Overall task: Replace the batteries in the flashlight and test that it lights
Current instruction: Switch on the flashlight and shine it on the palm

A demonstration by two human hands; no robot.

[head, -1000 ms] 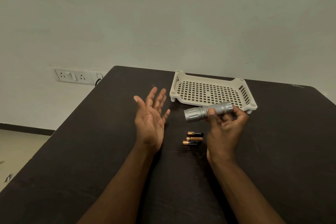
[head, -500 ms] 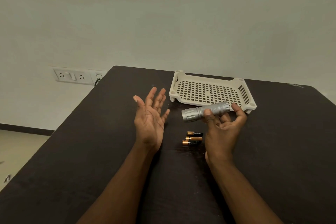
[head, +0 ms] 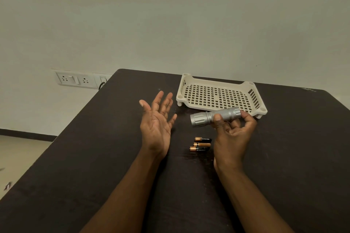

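Note:
My right hand (head: 232,134) holds a silver flashlight (head: 208,117) by its rear half, above the dark table (head: 94,157). The flashlight lies level, its wide head pointing left toward my left hand (head: 157,121). That hand is held up with the palm facing the flashlight head, fingers spread, holding nothing. No glow shows on the palm. Three small black-and-copper batteries (head: 201,144) lie side by side on the table just below the flashlight, left of my right wrist.
A cream perforated plastic tray (head: 217,94) stands on the table behind the flashlight, with nothing in it. On the wall at left is a white socket and switch plate (head: 75,79) with a black cable. The table's left edge runs diagonally, with floor beyond.
The flashlight has shifted slightly left in my right hand, its head closer to my left palm. My left hand has stayed where it was.

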